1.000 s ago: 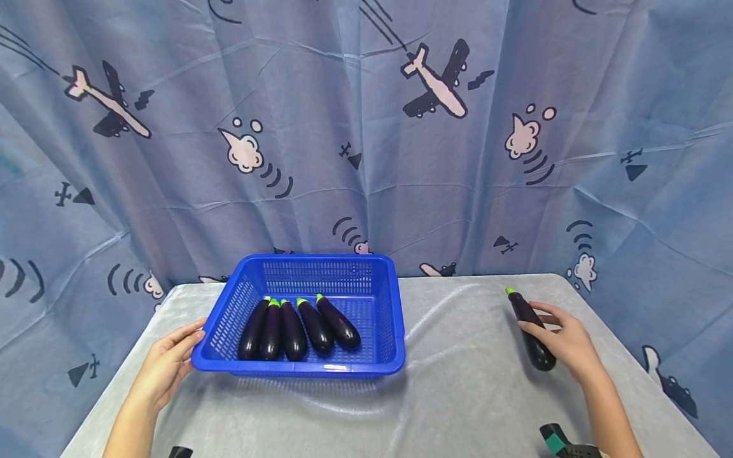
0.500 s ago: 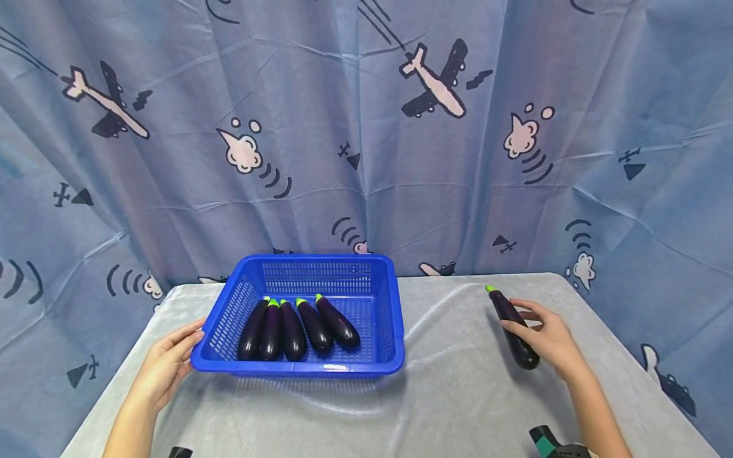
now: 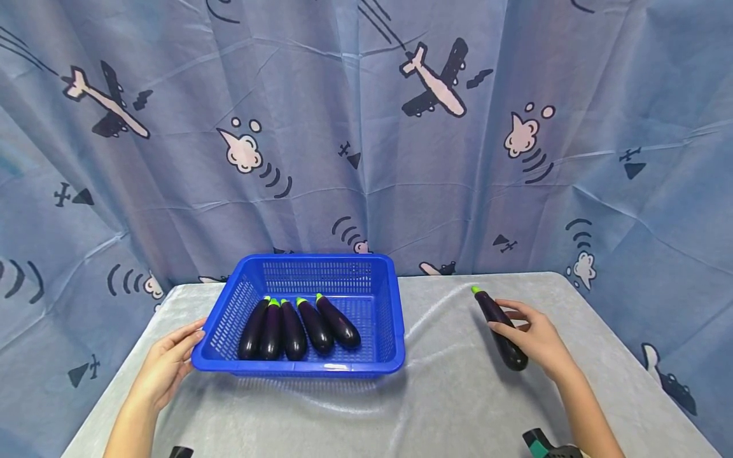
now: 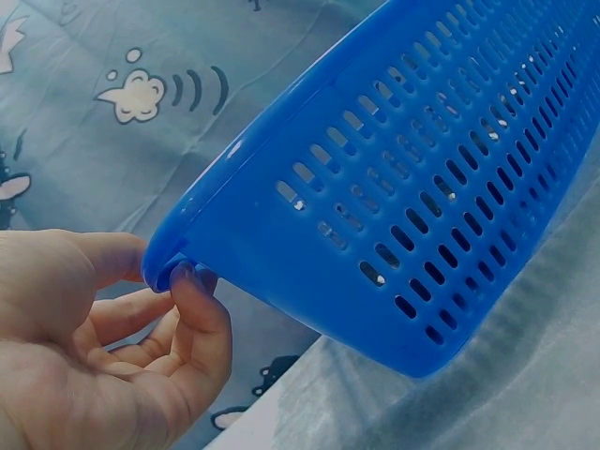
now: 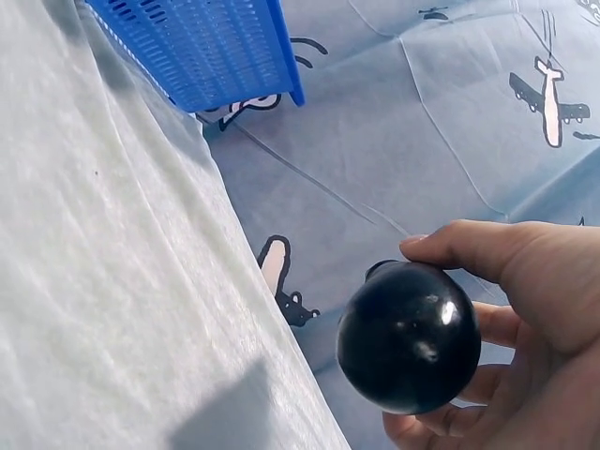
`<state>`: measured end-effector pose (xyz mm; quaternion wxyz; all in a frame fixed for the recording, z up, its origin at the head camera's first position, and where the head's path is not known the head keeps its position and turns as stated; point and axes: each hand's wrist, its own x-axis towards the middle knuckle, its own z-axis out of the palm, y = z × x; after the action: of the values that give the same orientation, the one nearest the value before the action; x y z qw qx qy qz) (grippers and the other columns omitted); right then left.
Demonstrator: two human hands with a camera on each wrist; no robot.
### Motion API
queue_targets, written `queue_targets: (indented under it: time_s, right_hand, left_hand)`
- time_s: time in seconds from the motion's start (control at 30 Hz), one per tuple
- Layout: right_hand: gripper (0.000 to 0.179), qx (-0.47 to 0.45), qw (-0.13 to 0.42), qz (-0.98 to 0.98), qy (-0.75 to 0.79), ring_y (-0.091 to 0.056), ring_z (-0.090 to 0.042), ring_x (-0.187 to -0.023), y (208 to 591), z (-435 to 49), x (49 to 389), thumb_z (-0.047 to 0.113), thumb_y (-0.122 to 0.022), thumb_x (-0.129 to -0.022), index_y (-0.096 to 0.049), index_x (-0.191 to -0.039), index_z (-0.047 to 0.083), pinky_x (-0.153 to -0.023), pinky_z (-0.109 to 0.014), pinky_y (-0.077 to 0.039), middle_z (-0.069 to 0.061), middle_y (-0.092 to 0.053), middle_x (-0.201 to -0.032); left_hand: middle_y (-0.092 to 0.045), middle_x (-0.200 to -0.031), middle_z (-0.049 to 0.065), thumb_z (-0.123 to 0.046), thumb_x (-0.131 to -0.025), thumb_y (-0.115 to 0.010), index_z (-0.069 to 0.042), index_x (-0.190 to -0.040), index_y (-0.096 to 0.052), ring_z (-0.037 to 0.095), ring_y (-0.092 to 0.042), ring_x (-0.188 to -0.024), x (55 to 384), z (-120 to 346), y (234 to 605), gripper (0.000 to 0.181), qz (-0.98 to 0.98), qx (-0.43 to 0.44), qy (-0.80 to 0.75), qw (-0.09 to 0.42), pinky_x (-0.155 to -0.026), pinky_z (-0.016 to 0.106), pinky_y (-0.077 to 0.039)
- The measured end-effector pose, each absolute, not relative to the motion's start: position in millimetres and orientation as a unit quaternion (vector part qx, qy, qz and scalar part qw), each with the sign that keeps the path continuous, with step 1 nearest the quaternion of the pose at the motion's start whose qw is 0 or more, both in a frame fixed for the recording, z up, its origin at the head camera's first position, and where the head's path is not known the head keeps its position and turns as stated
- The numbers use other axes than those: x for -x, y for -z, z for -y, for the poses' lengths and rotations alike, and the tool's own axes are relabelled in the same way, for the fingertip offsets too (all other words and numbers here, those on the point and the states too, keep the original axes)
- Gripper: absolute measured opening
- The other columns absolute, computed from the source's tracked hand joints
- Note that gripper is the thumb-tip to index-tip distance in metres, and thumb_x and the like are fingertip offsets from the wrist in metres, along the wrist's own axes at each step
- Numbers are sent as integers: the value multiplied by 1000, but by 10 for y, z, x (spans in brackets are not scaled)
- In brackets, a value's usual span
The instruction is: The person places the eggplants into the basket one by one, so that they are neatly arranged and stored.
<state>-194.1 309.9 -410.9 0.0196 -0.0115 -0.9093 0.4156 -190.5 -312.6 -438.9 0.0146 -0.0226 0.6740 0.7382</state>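
Note:
A blue plastic basket (image 3: 298, 367) with slotted walls stands left of the middle in the head view, and several dark purple eggplants (image 3: 316, 327) with green stem ends lie side by side in it. My left hand (image 3: 166, 362) pinches the basket's left rim between thumb and fingers, as the left wrist view shows closely. To the right of the basket, my right hand (image 3: 535, 340) grips another eggplant (image 3: 497, 324) around its middle, its green end pointing away and to the left. In the right wrist view the round, glossy end of this eggplant (image 5: 408, 337) faces the camera.
A pale grey cloth covers the table (image 3: 446, 394), whose far edge runs along a blue curtain (image 3: 366, 127) printed with planes and clouds. Dark straps with camera parts (image 3: 550, 445) show near the wrists at the bottom of the head view.
My right hand has moved left with its eggplant, toward the basket. The left hand and the basket have stayed where they were.

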Motion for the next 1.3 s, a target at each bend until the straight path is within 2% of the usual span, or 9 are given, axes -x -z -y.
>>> queue_targets:
  time_s: [0.2, 0.53, 0.87, 1.3]
  right_hand:
    - [62, 1, 23, 907, -422, -66, -37, -103, 4077, -3048, 1940, 25, -71, -102, -49, -152, -3, -72, -31, -55, -40, -55, -140]
    - [62, -1, 16, 897, -442, -66, -28, -97, 3998, -2938, 1944, 24, -72, -101, -48, -153, -2, -70, -30, -57, -39, -55, -142]
    - [61, -11, 18, 894, -448, -65, -28, -97, 3898, -2752, 1994, 22, -71, -102, -48, -154, -1, -71, -28, -58, -38, -55, -142]
    - [62, -25, 6, 878, -479, -66, -28, -100, 3788, -2576, 2061, 19, -70, -103, -44, -157, 0, -76, -36, -62, -38, -52, -144]
  left_hand:
    - [-74, -105, -18, -12, -112, -51, -42, -103, -75, 3, -72, -94, 1908, 3123, 4397, 40, -670, 18, -742, 11, -78, 23, -61]
    - [-74, -104, -17, -12, -112, -52, -41, -102, -75, 3, -72, -93, 1905, 3115, 4392, 39, -674, 21, -739, 7, -76, 23, -61]
    - [-74, -106, -18, -11, -112, -51, -41, -103, -75, 2, -72, -95, 1902, 3136, 4397, 40, -668, 15, -744, 10, -78, 23, -61]
    - [-75, -106, -15, -10, -112, -50, -39, -105, -76, 4, -73, -94, 1905, 3139, 4413, 40, -663, 3, -749, 7, -77, 23, -61]
